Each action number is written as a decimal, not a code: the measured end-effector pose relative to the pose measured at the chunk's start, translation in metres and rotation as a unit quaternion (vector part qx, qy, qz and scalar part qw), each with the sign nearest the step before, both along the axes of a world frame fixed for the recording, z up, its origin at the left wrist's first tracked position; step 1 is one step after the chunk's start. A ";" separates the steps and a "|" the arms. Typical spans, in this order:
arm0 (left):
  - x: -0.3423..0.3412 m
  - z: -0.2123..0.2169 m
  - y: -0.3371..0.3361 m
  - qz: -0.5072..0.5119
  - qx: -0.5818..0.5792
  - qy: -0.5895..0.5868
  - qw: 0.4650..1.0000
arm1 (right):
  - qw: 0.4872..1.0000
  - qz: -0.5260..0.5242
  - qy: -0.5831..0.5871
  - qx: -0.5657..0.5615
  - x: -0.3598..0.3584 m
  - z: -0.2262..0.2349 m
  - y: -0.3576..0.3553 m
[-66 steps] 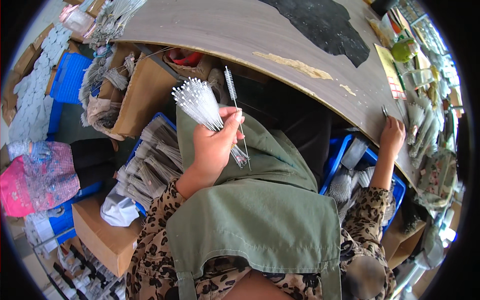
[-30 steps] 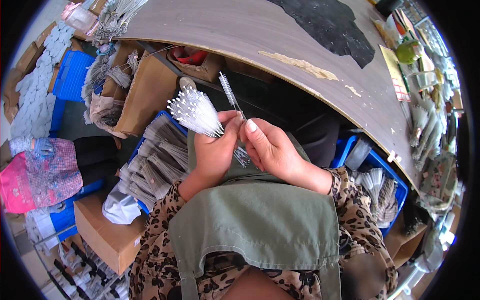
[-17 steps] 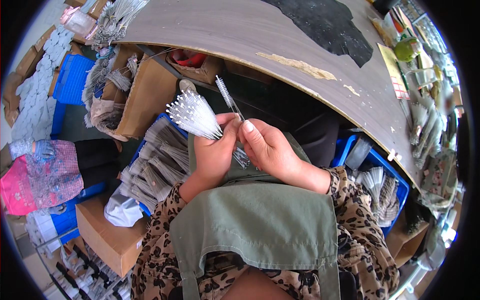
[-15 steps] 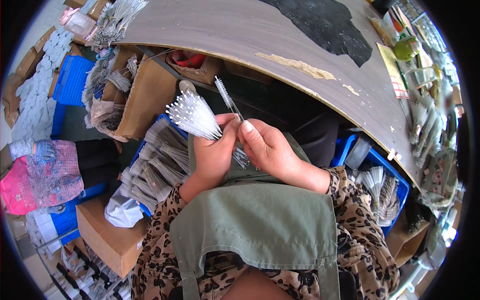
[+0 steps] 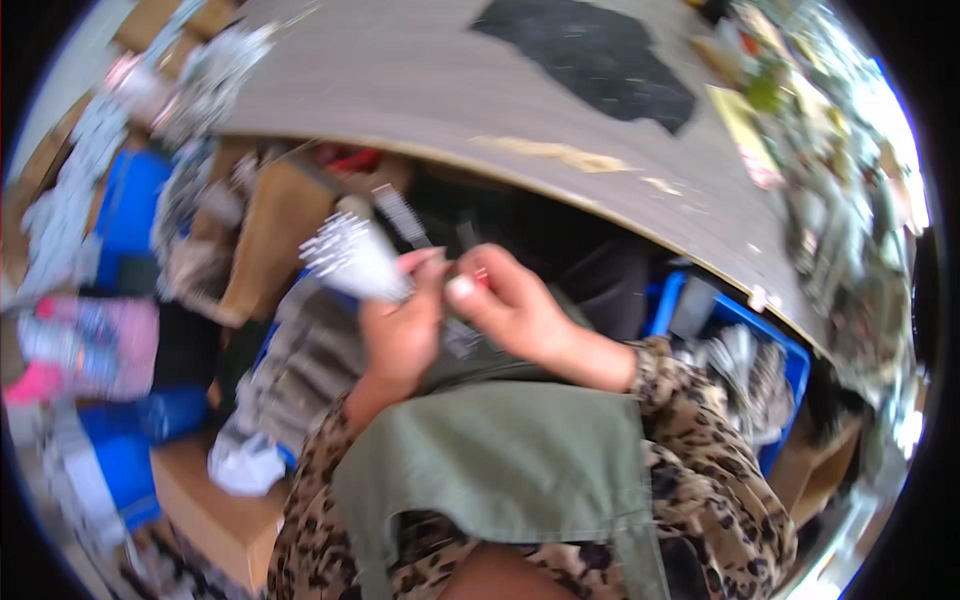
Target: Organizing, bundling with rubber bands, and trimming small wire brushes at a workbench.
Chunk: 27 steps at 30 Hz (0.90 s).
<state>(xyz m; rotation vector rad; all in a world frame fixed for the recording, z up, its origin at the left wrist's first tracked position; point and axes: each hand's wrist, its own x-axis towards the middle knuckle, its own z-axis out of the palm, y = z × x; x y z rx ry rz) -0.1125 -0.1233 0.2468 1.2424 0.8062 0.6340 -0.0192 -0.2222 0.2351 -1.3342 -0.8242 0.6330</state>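
Observation:
My left hand (image 5: 400,335) is closed around a bundle of thin brushes (image 5: 350,255), their white-tipped ends fanning up and left. A single small bristle brush (image 5: 402,215) stands up beside the bundle, its stem running down to my left fingertips. Close by on the right, my right hand (image 5: 515,310) is pinched shut, thumb over fingers. A blurred thin grey piece pokes up above it and a small red spot shows at the fingers; what it grips is too smeared to tell. Wire ends of the bundle show faintly below the left hand, over the green apron (image 5: 510,440).
Ahead lies a grey table (image 5: 380,80) with a black sheet (image 5: 590,60). A blue crate (image 5: 790,370) with brushes stands right. On the left are bundled brushes (image 5: 310,350), cardboard boxes (image 5: 215,510) and another person (image 5: 90,350). Brush bundles line the table's right side.
The view has shifted and blurred. My hands have moved slightly apart. The single brush now leans beside the left hand's bundle, separate from my right hand. The other person's arm has moved.

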 end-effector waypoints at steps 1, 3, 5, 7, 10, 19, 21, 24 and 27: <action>-0.003 -0.003 0.003 0.002 -0.008 -0.050 0.999 | 0.997 0.005 -0.018 -0.072 0.005 0.004 -0.002; -0.004 0.002 0.010 0.010 -0.010 -0.040 0.999 | 0.979 -0.062 -0.195 -0.022 0.015 -0.003 -0.004; -0.005 0.008 0.016 0.044 -0.035 -0.061 0.997 | 0.980 -0.002 -0.200 -0.014 0.017 -0.009 -0.005; 0.004 0.010 0.022 0.014 -0.056 -0.073 0.996 | 0.984 0.016 -0.176 -0.002 0.019 -0.012 -0.012; 0.017 0.005 0.022 -0.022 -0.090 -0.106 0.990 | 0.988 0.002 -0.156 -0.002 0.025 -0.010 -0.022; 0.034 0.012 0.009 -0.014 -0.055 -0.091 0.994 | 0.981 -0.098 -0.168 -0.020 0.059 0.006 -0.049; 0.028 0.003 0.018 -0.030 -0.047 -0.098 0.994 | 0.964 -0.169 -0.190 -0.078 0.082 0.012 -0.067; 0.021 -0.004 0.022 -0.048 -0.040 -0.105 0.992 | 0.906 -0.325 -0.251 -0.102 0.120 0.014 -0.086; 0.024 -0.012 0.021 -0.067 -0.047 -0.121 0.989 | 0.866 -0.381 -0.285 -0.155 0.156 0.017 -0.111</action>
